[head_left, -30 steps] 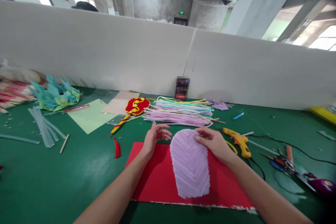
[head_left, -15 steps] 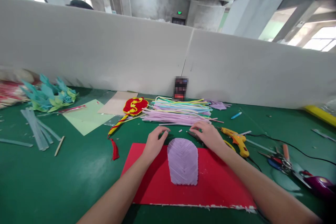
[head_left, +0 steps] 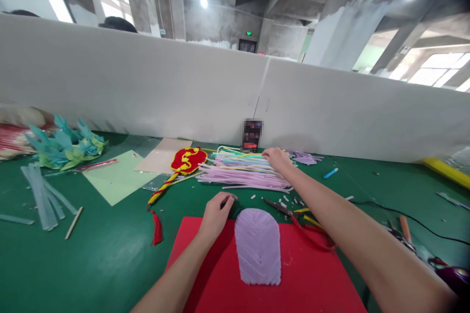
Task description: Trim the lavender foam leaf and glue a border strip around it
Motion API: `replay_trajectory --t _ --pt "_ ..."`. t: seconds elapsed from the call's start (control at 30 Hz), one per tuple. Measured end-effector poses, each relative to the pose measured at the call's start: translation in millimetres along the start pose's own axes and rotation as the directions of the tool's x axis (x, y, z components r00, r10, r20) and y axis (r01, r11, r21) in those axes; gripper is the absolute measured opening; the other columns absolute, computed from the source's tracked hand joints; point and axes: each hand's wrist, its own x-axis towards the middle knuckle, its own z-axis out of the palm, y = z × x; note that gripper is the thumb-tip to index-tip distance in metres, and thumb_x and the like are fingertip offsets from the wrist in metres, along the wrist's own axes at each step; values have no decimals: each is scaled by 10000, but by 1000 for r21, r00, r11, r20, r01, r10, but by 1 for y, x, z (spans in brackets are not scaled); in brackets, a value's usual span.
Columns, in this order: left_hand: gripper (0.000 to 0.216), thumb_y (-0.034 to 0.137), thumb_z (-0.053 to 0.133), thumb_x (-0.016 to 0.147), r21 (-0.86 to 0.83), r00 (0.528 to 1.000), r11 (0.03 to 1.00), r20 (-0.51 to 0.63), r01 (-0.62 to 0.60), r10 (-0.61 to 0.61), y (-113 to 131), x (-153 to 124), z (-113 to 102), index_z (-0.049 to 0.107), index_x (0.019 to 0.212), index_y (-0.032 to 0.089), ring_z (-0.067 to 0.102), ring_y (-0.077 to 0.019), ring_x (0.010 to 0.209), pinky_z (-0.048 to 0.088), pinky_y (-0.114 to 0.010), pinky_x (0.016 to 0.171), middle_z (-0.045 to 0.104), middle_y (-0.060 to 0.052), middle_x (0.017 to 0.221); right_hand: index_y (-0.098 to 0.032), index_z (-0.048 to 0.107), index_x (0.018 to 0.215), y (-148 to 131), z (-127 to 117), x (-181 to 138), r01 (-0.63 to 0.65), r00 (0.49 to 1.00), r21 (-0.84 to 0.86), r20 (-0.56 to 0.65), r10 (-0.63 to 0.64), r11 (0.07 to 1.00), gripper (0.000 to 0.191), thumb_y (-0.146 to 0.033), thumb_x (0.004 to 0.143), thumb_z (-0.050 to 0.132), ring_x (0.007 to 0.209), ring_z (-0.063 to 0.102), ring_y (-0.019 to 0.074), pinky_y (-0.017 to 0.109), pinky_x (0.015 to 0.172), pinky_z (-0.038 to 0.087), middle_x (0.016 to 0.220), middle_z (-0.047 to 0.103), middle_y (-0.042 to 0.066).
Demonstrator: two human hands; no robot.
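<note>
A lilac panel (head_left: 258, 249) of ridged pipe cleaners, rounded at its far end, lies on a red board (head_left: 312, 274). My left hand (head_left: 217, 211) rests by the board's far edge, left of the panel, with fingers loosely bent and apart and nothing visible in them. My right hand (head_left: 278, 159) is stretched out over the pile of pastel pipe cleaners (head_left: 244, 176), its fingertips pinched at the pile's far side on a pale pipe cleaner. Red-handled scissors (head_left: 281, 207) lie near the board's far edge under my right forearm, beside small cut bits.
Left of the pile are a red-and-yellow fan-shaped ornament (head_left: 188, 160) with a tassel, a green sheet (head_left: 115, 181), glue sticks (head_left: 40, 200) and a teal paper piece (head_left: 68, 146). A phone (head_left: 252, 135) leans on the white partition (head_left: 147, 83). Pliers (head_left: 402, 237) lie at right.
My right hand has moved from above the board forward to the far side of the pipe cleaner pile, uncovering the scissors. My left hand stays by the panel. The view has tilted up slightly.
</note>
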Motion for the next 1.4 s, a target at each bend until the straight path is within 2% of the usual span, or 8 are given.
replay_trajectory --t 0.2,0.33,0.53,0.7,0.83,1.0,1.2,1.4 --pt "244 338 464 831 -17 998 999 -47 52 -52 -2 -1 0 644 879 180 625 -200 883 460 -314 802 685 -58 922 -171 534 1149 -6 3 14 48 994 -141 106 -33 989 302 -319 885 526 964 580 193 398 809 498 1159 557 80" --pt "235 336 467 829 -19 997 998 -46 59 -60 -2 -1 0 644 874 189 622 -200 888 456 -314 804 683 -52 917 -165 530 1153 -5 0 16 68 993 -196 109 -48 978 311 -320 883 530 962 581 195 401 804 500 1154 559 79" --pt "216 317 473 819 -28 997 998 -42 64 -65 -1 -1 0 649 863 200 620 -194 890 453 -308 810 685 -40 918 -161 529 1152 1 -10 11 0 999 -241 -39 -9 971 313 -320 882 531 949 586 193 397 793 504 1141 564 78" --pt "236 344 469 821 -37 996 996 -40 76 -78 -1 0 1 647 859 194 625 -195 894 458 -306 810 687 -46 921 -158 529 1143 2 -24 5 -73 980 -242 -197 25 967 302 -315 885 528 909 595 180 375 760 515 1107 575 70" --pt "259 367 461 826 -41 996 996 -38 73 -75 -5 1 2 642 873 188 629 -199 893 465 -311 812 688 -56 926 -141 527 1135 -1 -39 5 -76 966 -230 -257 15 970 250 -249 915 472 920 591 176 333 758 508 1114 569 96" --pt "251 360 462 825 -38 997 997 -44 65 -67 -5 1 1 643 864 191 632 -203 892 468 -320 819 692 -55 919 -160 522 1162 1 -46 6 -82 981 -202 -191 43 976 318 -312 882 532 963 580 196 394 801 501 1158 553 85" --pt "220 332 474 819 -19 997 999 -59 46 -47 -2 -1 -1 654 836 207 632 -206 875 473 -328 802 695 -41 899 -158 531 1149 23 -24 -4 -242 970 -140 -17 242 960 314 -318 880 536 953 585 194 393 796 503 1145 562 82" --pt "231 322 454 828 5 998 999 -52 36 -36 -1 -1 -1 651 847 203 632 -199 871 472 -317 793 692 -45 905 -154 531 1152 47 -12 -15 -371 927 -3 -57 370 929 321 -318 877 540 968 580 200 401 809 497 1154 558 87"
